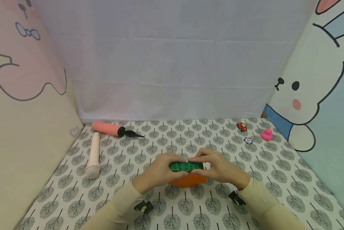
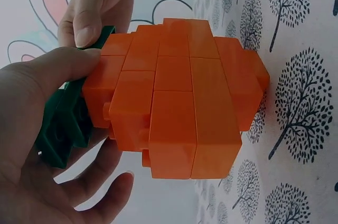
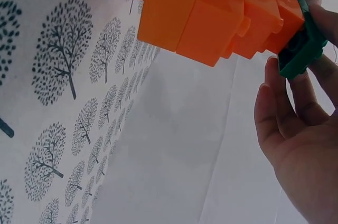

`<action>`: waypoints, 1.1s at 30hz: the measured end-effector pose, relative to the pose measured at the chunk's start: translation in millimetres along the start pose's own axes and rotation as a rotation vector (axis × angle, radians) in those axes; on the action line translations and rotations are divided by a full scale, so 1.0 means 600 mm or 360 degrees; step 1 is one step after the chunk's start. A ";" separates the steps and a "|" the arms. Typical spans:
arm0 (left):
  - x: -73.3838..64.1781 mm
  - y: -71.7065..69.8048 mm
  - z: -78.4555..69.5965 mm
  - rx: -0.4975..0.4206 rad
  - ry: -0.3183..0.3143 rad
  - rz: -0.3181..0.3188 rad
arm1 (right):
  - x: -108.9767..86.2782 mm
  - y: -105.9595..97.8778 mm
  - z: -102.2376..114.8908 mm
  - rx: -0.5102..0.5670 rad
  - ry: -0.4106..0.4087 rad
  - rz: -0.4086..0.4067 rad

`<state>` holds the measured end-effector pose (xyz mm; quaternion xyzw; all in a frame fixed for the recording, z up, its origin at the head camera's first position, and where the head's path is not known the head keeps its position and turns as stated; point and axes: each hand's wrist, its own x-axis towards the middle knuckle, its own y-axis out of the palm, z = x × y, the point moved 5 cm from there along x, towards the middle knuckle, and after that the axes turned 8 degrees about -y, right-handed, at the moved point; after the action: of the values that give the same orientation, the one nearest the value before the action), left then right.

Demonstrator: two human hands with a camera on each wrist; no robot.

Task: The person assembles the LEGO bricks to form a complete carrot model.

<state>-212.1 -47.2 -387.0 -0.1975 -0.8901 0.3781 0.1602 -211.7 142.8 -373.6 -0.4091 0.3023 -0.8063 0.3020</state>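
A row of green studded building bricks (image 1: 186, 166) lies across the top of a stepped orange building-brick block (image 1: 188, 182), which stands on the patterned cloth. My left hand (image 1: 164, 169) pinches the left end of the green bricks, thumb on the near side and fingers on the far side. At the right end, my right hand (image 1: 217, 166) grips them the same way. In the left wrist view, the green bricks (image 2: 68, 123) stick out past the narrow top of the orange block (image 2: 174, 97). Whether they are fully pressed onto it, I cannot tell.
To the left lie a pink cylinder with a black nozzle (image 1: 107, 128) and a pale stick-shaped thing (image 1: 94, 156). Far right are a red toy car (image 1: 241, 126), a pink rubber duck (image 1: 266, 134) and a blue-white round chip (image 1: 248, 140). Fabric walls enclose the table.
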 end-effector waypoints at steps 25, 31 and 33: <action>0.007 -0.002 -0.006 0.0081 -0.0101 0.0067 | -0.029 -0.028 -0.013 -0.0025 0.0087 -0.0172; 0.007 -0.002 -0.003 0.0072 -0.0100 0.0056 | -0.049 -0.035 -0.015 -0.0042 0.0107 -0.0158; 0.006 -0.003 -0.003 0.0074 -0.0097 0.0049 | -0.049 -0.035 -0.014 -0.0049 0.0075 -0.0158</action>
<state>-215.2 -45.5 -384.0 -0.1956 -0.8825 0.4070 0.1317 -209.4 179.7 -376.3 -0.4090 0.3009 -0.8250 0.2481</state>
